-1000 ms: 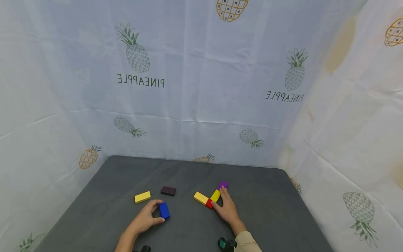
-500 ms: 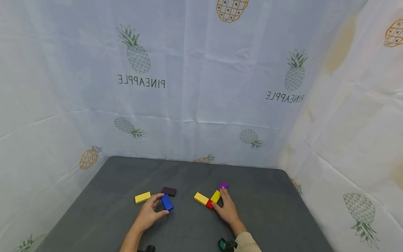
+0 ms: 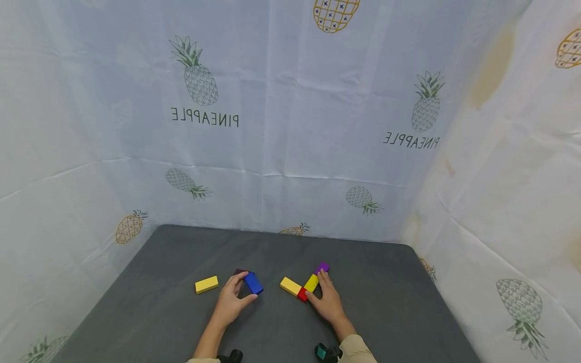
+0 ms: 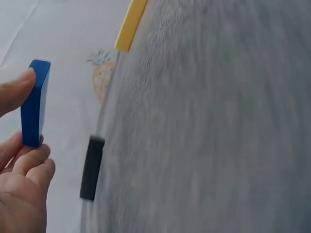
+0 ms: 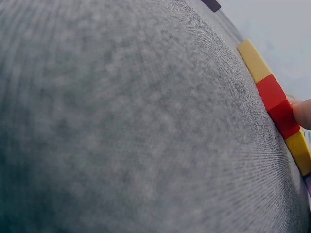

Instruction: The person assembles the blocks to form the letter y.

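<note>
My left hand pinches a blue block by its two ends, thumb on one and fingers on the other. In the left wrist view the blue block stands out from the table surface. My right hand touches an angled line of blocks with spread fingers. Its thumb is against the red block at the corner, and a fingertip reaches the purple block at the far end. Between these lies a yellow block. A pale yellow block extends left from the red one.
A dark brown block lies just behind the blue one, partly covered in the head view. Farther left is a separate yellow block. The grey table ends at a pineapple-print curtain.
My left hand has carried the blue block to the right and away from me, so that it now overlaps the dark brown block. My right hand stays in place on the line of blocks.
</note>
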Demonstrator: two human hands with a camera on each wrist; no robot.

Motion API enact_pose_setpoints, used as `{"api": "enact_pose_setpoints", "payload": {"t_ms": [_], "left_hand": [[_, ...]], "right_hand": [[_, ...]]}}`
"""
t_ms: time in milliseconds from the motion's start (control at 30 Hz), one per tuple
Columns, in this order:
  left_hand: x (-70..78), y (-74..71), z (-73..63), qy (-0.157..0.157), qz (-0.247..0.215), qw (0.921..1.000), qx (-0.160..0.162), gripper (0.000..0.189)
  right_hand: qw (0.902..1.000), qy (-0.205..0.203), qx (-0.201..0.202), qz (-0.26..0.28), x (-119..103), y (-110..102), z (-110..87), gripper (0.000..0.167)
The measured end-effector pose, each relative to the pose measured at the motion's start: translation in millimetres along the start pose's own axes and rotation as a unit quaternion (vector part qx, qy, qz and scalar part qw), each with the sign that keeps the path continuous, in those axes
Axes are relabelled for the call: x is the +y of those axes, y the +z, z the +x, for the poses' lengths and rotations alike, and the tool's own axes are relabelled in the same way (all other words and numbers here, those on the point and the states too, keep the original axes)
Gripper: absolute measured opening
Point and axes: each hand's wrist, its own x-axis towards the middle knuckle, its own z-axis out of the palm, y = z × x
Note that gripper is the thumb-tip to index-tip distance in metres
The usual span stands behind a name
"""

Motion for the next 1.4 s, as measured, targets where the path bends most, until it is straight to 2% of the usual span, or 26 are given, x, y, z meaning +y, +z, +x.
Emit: {"api": "enact_pose_setpoints", "payload": {"t_ms": [267, 533, 667, 900, 1267, 1400], "left_hand": [[2.3, 25.5, 9.7, 0.006, 0.010, 0.9994, 0.033, 0.067], [4.5, 45.4, 18.2, 0.005, -0.003, 0.9995, 0.032, 0.067], [5.9, 51.1, 21.5, 0.003, -0.002, 0.9992, 0.040, 0.067], [4.8, 59.4, 27.8, -0.018, -0.006, 0.9984, 0.053, 0.066], [-2.1, 73.9, 33.7, -0.034, 0.006, 0.9978, 0.056, 0.065], [-2.6, 77.8, 34.1, -0.044, 0.020, 0.9966, 0.066, 0.063]], "right_hand": [[0.9999, -0.006, 0.008, 0.000, 0.0, -0.8, -0.5, 0.076], [0.9999, -0.004, 0.010, 0.000, 0.4, 0.5, -1.1, 0.076], [1.0000, -0.004, 0.008, 0.003, 0.4, 0.3, -1.5, 0.076], [1.0000, -0.001, 0.003, 0.002, 0.8, 0.7, -1.1, 0.077], [0.9999, -0.001, 0.008, -0.009, -2.2, 0.0, -0.9, 0.076], [0.9999, 0.000, 0.010, -0.007, -2.9, -0.4, -0.7, 0.076]]}}
